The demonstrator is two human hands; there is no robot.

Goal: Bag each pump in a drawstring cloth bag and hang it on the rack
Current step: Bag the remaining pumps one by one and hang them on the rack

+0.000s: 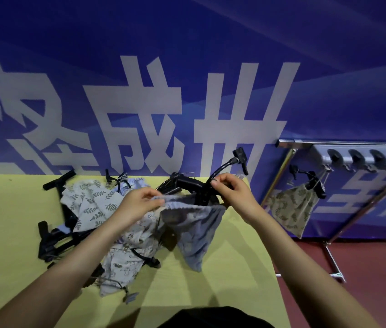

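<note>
- Head view, nearest first: both bare forearms reach out over a yellow table (pixel 234 268), so the work is lifted clear of the clutter lying on it.
- Left hand (pixel 140 202) pinches the near-left rim of a blue-grey drawstring bag (pixel 196 230); right hand (pixel 231 189) pinches the far-right rim, apparently with the drawstring there. Holding opposite sides apart keeps the mouth stretched, which I judge is meant to let the load settle in or the cord be drawn.
- That bag hangs slack below the two grips, its bottom corner just above the tabletop, so gravity keeps the cloth open downward.
- A black pump (pixel 194 188) stands in the mouth, its handle and body rising above the rim and its curved hose (pixel 220 169) arching up past the right fingers. It looks only partly inside; how deep it sits is hidden by cloth.
- Below and left of the hands lies a heap of spare cloth bags (pixel 92 202), leaf-printed and pale patterned ones, with more black pumps (pixel 52 242) tangled under and beside them, close at hand for the turns that remain.
- Farther right, beside the table, stands a metal rack (pixel 343 157) with a row of hooks; one leaf-print bagged pump (pixel 291 204) already hangs there, its black parts sticking out on top.
- Behind everything runs a blue banner wall (pixel 187 67) with large pale characters.
</note>
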